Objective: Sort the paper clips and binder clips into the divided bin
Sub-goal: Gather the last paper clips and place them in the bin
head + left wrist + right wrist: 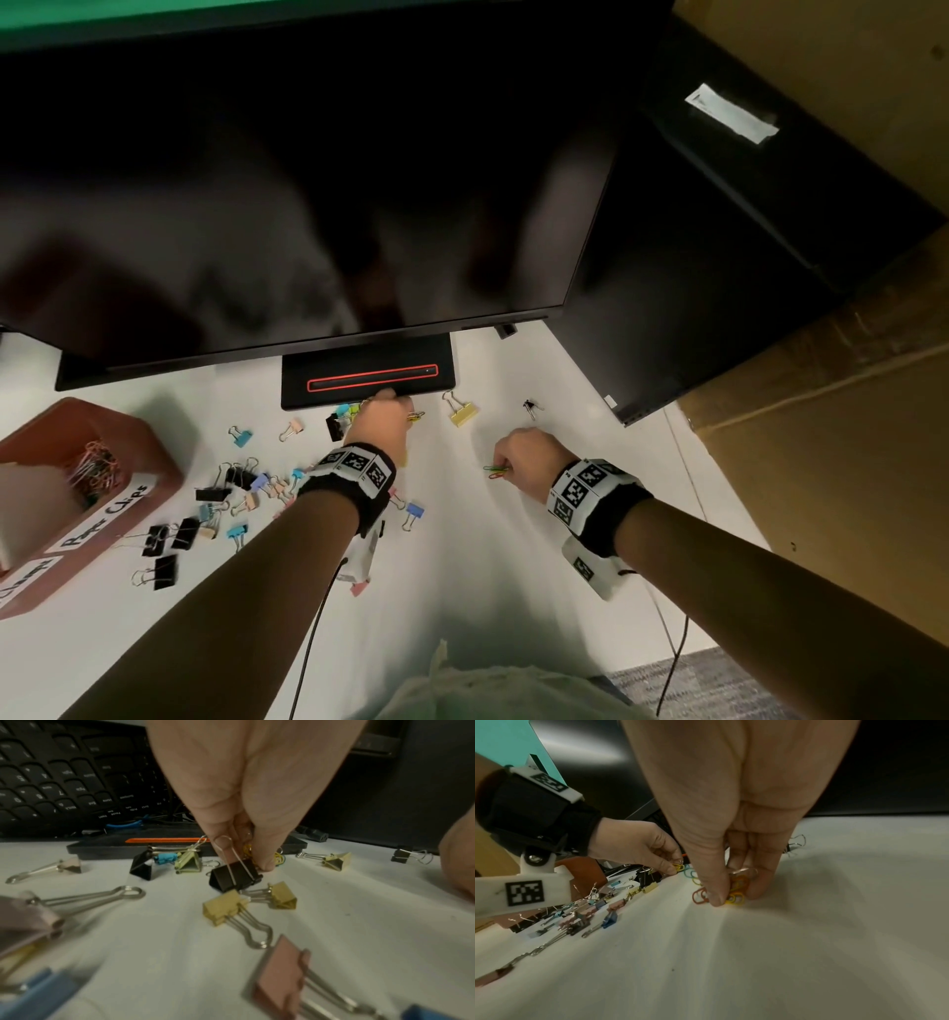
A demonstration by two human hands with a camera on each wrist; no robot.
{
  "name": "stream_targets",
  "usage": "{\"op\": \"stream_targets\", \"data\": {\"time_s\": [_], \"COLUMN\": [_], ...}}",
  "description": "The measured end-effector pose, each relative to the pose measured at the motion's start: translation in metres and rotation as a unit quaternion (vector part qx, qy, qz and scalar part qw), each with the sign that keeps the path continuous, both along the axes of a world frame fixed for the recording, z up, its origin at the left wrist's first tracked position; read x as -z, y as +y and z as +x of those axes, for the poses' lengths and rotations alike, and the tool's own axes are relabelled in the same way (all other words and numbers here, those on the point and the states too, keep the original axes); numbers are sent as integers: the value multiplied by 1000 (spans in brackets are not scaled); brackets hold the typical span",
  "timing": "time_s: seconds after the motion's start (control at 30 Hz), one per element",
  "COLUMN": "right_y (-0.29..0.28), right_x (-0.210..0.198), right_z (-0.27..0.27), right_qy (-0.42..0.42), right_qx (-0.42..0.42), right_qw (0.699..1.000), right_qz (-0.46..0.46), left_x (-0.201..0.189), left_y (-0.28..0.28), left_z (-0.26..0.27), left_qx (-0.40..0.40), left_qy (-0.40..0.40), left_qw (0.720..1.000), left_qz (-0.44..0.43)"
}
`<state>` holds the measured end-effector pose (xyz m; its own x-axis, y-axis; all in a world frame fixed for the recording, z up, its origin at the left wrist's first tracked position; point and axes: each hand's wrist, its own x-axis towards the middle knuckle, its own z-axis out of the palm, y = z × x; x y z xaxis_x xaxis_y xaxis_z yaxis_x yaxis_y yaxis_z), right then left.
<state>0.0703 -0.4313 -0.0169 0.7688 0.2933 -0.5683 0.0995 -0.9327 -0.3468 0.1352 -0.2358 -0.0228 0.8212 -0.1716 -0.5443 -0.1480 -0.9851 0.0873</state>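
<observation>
- Gathering is the step in hand, I judge: I am collecting paper clips off the white table (513, 565) before carrying them to the divided bin (154, 452), which stands far to my left.
- My left hand (380, 422) reaches toward the monitor base (367, 377), thumb and fingers pinched on yellow paper clips (248, 850); a black binder clip (235, 876) sits against those fingertips, one wire handle up along my finger. I cannot tell whether I hold it too.
- My right hand (529, 457), well apart from the left, pinches a bunch of coloured paper clips (736, 892) down against the table; a red one lies just beside my thumb.
- The bunch lies flat and tangled, long axes mixed, so no single heading shows.
- The bin compartment labelled "Paper Clips" already holds a heap of them.
- Next, I think, both pinches must lift cleanly without trailing clips, then travel left over the scattered binder clips (231, 503) to that compartment.
- Those binder clips lie on their sides, handles pointing every way.
</observation>
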Motion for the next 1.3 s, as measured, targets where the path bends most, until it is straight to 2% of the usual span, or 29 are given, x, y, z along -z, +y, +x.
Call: {"op": "stream_targets", "data": {"time_s": [0.13, 0.23, 0.4, 0.47, 0.57, 0.73, 0.87, 0.97, 1.07, 1.17, 1.3], "right_y": [0, -3, 0, 7, 30, 117, 229, 320, 394, 433, 431], "right_x": [0, 1, -1, -5, -15, -60, -88, -96, -87, -76, -75], "right_z": [-4, -8, -11, -9, 0, 26, 49, 61, 70, 74, 69], "right_qy": [-3, 4, -5, -10, -26, -80, -132, -147, -129, -102, -89], "right_qx": [3, -1, -13, -18, -11, -24, -71, -100, -92, -74, -84], "right_qw": [1000, 1000, 1000, 1000, 999, 991, 973, 962, 967, 978, 972], "right_qz": [7, 13, 11, 12, 36, 108, 177, 207, 198, 169, 199], "left_x": [3, -4, -41, -63, -89, -111, -116, -110, -98, -92, -97], "left_y": [3, 7, 34, 58, 113, 221, 292, 326, 349, 363, 366], "left_z": [-3, -11, -26, -31, -36, -50, -61, -58, -47, -43, -50], "left_qx": [-10, -42, -116, -134, -166, -233, -262, -290, -293, -291, -246], "left_qy": [-12, -39, -151, -207, -253, -271, -234, -205, -171, -138, -144], "left_qw": [1000, 995, 951, 933, 921, 911, 926, 925, 930, 936, 941], "left_qz": [-16, -83, -243, -262, -247, -206, -136, -135, -141, -143, -180]}}
